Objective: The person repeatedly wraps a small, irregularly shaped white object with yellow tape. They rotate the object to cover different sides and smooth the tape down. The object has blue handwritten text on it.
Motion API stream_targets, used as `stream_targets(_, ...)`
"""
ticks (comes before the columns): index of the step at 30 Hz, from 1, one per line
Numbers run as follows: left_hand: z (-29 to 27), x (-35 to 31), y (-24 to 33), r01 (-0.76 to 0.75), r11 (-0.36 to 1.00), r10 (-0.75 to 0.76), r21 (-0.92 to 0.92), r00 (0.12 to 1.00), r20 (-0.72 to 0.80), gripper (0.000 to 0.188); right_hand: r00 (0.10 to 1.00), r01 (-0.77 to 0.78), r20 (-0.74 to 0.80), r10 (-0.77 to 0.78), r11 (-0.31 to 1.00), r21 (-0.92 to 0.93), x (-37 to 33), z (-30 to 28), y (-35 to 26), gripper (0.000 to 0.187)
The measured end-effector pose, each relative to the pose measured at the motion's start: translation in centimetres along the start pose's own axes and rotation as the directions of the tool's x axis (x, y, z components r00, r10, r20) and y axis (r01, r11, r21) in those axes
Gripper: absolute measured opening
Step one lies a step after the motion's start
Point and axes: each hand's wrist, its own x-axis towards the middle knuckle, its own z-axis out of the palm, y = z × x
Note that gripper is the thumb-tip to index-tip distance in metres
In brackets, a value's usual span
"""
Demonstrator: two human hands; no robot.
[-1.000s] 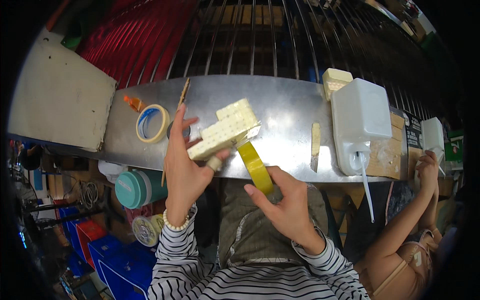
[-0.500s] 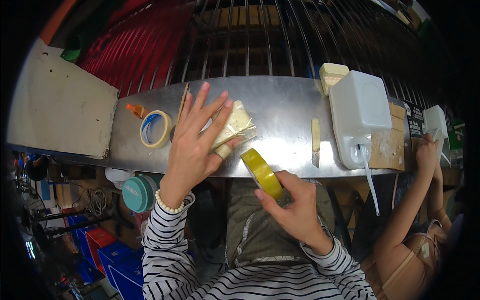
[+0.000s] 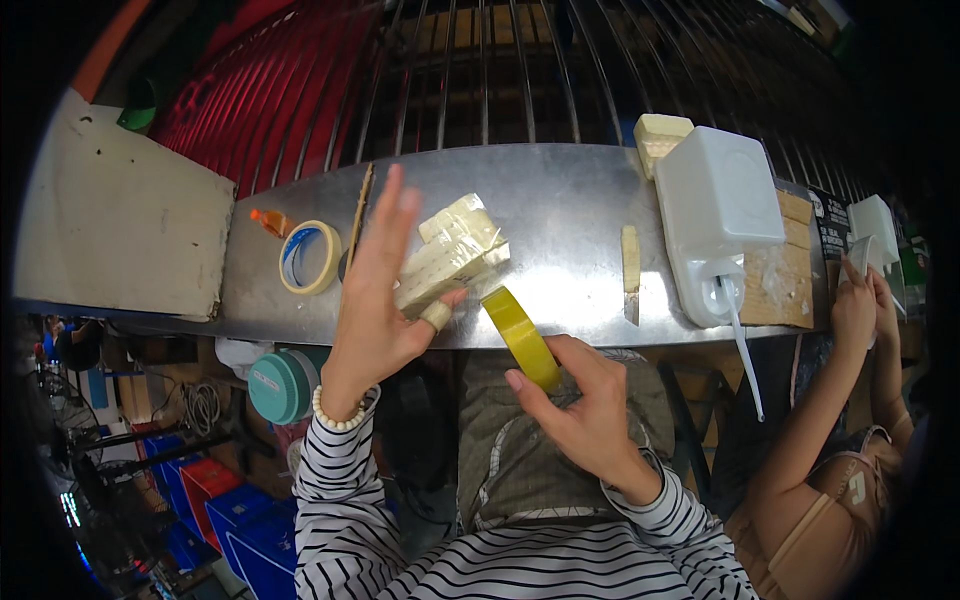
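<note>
– anything in the right hand (image 3: pixel 592 408)?
– yes, pinching a roll of yellow tape (image 3: pixel 526 342) between thumb and fingers, at the near edge of the metal table (image 3: pixel 565 215).
– and in the left hand (image 3: pixel 370 322)?
– spread wide with blurred fingers, just beside a cream bundle (image 3: pixel 453 250); cannot tell whether touching.
– farther out?
– leftward, a roll of beige tape (image 3: pixel 292 262); rightward, a cream-handled blade (image 3: pixel 631 262), then a white plastic container (image 3: pixel 725 195).

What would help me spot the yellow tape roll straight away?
Find the long metal bench, then its near edge. There, the person's right hand holds the yellow tape roll. Unlike the cream tape roll lying farther left, it is glossy and hand-held.
</note>
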Motion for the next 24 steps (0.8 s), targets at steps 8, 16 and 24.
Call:
stream_targets(8,0.1,-2.8,-2.4,0.189,0.975,-0.201,-0.119,0.974,-0.105,0.039,0.992,0.129,-0.006,-0.13,0.99,-0.058,0.2,0.5,0.5,0.032)
stream_targets(16,0.8,-1.7,1.9,0.221,0.897,-0.399,-0.382,0.778,-0.486,0.037,0.969,0.236,-0.057,-0.241,0.969,-0.075,-1.6,-3.0,-3.4,0.036)
stream_targets(24,-1.0,0.2,6.1,0.226,0.716,-0.623,-0.66,0.635,-0.458,0.041,0.958,0.285,-0.044,-0.284,0.959,-0.005,-3.7,-3.9,-4.8,0.036)
